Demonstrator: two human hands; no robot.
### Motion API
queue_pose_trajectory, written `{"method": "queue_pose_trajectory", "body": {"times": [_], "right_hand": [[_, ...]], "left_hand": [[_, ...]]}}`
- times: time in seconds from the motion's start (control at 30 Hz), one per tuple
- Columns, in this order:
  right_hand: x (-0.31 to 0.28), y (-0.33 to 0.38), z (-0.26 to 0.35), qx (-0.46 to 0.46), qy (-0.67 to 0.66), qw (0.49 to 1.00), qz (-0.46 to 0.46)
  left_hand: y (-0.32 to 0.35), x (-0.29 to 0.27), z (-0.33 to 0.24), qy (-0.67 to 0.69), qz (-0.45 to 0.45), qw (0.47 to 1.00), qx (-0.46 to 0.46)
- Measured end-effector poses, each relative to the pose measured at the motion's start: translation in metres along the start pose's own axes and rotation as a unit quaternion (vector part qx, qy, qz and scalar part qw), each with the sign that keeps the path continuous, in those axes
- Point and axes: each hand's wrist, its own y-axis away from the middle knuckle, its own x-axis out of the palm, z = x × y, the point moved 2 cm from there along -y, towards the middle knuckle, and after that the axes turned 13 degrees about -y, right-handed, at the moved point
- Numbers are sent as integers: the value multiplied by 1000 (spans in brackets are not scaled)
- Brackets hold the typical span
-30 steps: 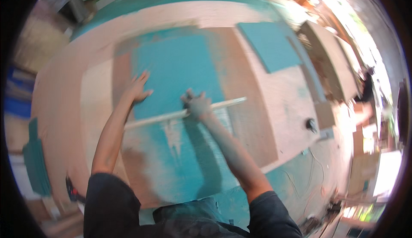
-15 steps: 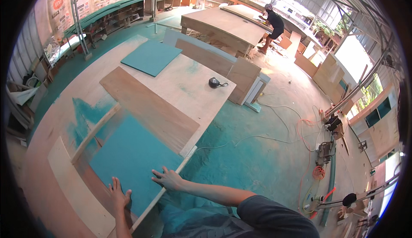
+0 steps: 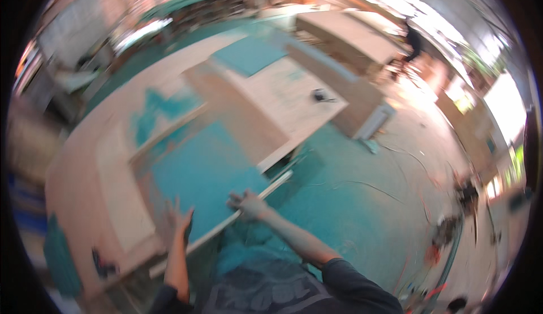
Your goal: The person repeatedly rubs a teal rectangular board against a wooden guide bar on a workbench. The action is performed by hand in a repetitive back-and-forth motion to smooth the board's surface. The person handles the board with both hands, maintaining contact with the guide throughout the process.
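Gripping the long pale strip at the teal board's near edge, your right hand is clenched around it; your left hand rests spread flat on that board. Strip looks light, stiff, likely whippy; hold nearer mid-length.

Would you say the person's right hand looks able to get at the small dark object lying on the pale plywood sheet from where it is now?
Probably not: the right hand rests on the long pale strip at the near edge, and the small dark object lies far across the pale plywood sheet.
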Motion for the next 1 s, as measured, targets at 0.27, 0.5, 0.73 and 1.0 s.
{"method": "queue_pose_trajectory", "body": {"times": [0.27,0.5,0.73,1.0], "right_hand": [[-57,24,-43,144,-153,976,-48],[-39,21,-86,285,-94,944,-138],[-38,14,-88,288,-82,946,-127],[-32,10,-95,298,-93,934,-172]], "left_hand": [[35,-51,-66,69,35,982,-169],[37,-51,-73,47,51,983,-171],[35,-51,-68,37,43,984,-167],[25,-75,-80,44,57,982,-177]]}}
